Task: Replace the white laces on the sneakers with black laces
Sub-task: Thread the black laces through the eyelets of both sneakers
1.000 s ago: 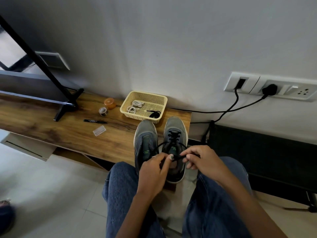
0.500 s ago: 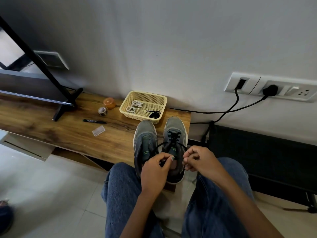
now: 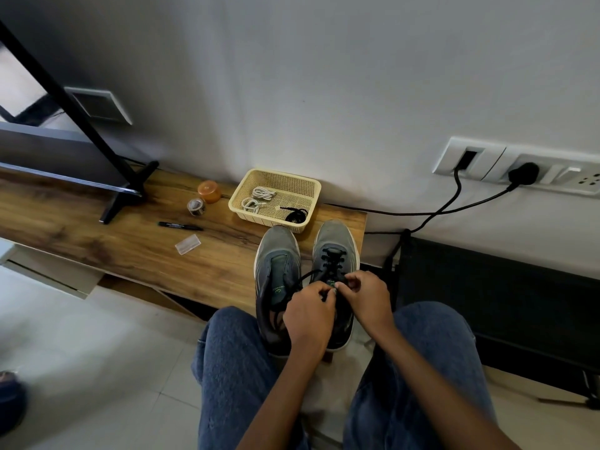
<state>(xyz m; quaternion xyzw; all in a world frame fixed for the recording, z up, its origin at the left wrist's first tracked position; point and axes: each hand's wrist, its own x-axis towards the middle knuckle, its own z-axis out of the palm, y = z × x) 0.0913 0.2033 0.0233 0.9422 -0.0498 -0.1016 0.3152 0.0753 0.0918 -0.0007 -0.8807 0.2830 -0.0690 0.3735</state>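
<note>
Two grey sneakers stand side by side at the wooden bench's front edge. The left sneaker has no lace. The right sneaker has a black lace threaded through its lower eyelets. My left hand and my right hand meet over that shoe's tongue, each pinching a part of the black lace. A loop of lace trails left across the other shoe. The cream basket behind holds two coiled white laces and a second black lace.
On the wooden bench lie a black marker, a small clear case, a tape roll and an orange lid. A black stand foot sits left. Cables hang from wall sockets at right.
My hands have drawn closer together over the right sneaker's tongue, pulling the black lace ends inward. The sneakers and basket have stayed put.
</note>
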